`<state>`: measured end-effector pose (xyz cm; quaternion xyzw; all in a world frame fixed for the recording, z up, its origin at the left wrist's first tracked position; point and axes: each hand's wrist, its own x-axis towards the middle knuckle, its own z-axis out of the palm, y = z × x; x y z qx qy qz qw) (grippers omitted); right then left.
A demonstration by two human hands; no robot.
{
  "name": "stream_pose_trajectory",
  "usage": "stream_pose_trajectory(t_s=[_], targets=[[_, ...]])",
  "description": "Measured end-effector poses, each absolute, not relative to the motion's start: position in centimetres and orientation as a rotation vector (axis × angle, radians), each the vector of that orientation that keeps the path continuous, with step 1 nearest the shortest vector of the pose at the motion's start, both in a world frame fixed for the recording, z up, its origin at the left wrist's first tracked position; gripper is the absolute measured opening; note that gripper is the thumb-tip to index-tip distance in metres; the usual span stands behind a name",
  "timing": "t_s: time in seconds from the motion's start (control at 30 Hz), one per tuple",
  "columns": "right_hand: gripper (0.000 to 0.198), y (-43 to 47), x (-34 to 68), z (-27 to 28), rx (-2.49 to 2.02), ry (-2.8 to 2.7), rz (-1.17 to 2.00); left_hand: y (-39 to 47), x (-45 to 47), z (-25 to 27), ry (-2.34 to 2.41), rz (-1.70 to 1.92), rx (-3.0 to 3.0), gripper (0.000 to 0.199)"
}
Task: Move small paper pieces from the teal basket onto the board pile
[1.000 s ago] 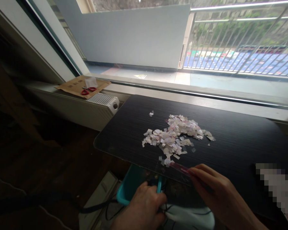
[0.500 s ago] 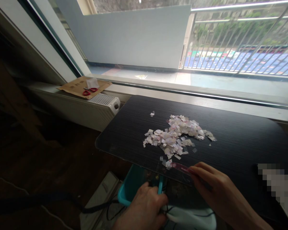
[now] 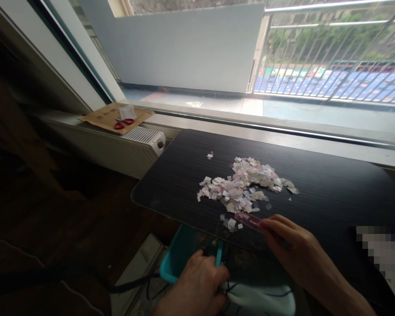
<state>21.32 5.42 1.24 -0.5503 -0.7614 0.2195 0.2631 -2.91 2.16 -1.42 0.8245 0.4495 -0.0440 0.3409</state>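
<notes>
My right hand (image 3: 288,237) pinches a translucent pinkish strip (image 3: 248,220), maybe a ruler, low over the black table. The strip's tip is beside a few loose scraps near the table's front edge. Just beyond it lies a heap of small cut paper scraps (image 3: 237,188), white and pale pink. Below the table edge, my left hand (image 3: 202,278) is closed around the rim of a teal plastic bin (image 3: 171,263). Bits of waste show inside the bin, partly hidden by the table and the hand.
The black table (image 3: 322,188) stands against the windowsill. Red-handled scissors (image 3: 124,124) lie on a brown envelope (image 3: 102,117) on the left sill, above a radiator (image 3: 151,142). A pale bag (image 3: 260,298) hangs beside the bin. A pixelated object (image 3: 382,259) rests at the right.
My right hand has moved the strip slightly up and away from the table edge, and its tip has left the loose scraps there. My left hand stays on the bin.
</notes>
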Motion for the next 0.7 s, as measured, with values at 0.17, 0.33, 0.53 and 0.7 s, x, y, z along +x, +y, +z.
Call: stream_pose_trajectory(t_s=[0.17, 0.33, 0.53, 0.7], targets=[[0.020, 5.5, 20.9, 1.3, -1.527, -2.048, 0.554, 2.3, -2.7, -1.3, 1.149, -0.097, 2.152, 0.009], [0.021, 5.1, 20.8, 1.3, -1.495, -2.048, 0.646, 2.3, -2.5, -0.8, 1.149, -0.115, 2.131, 0.010], [0.020, 4.3, 21.2, 1.3, -1.497, -2.111, 0.692, 2.2, -2.7, -0.8, 1.139, -0.095, 2.151, 0.008], [0.022, 4.1, 21.3, 1.5, -1.489, -2.113, 0.686, 2.1, -2.8, -1.3, 1.160, -0.086, 2.158, 0.009]])
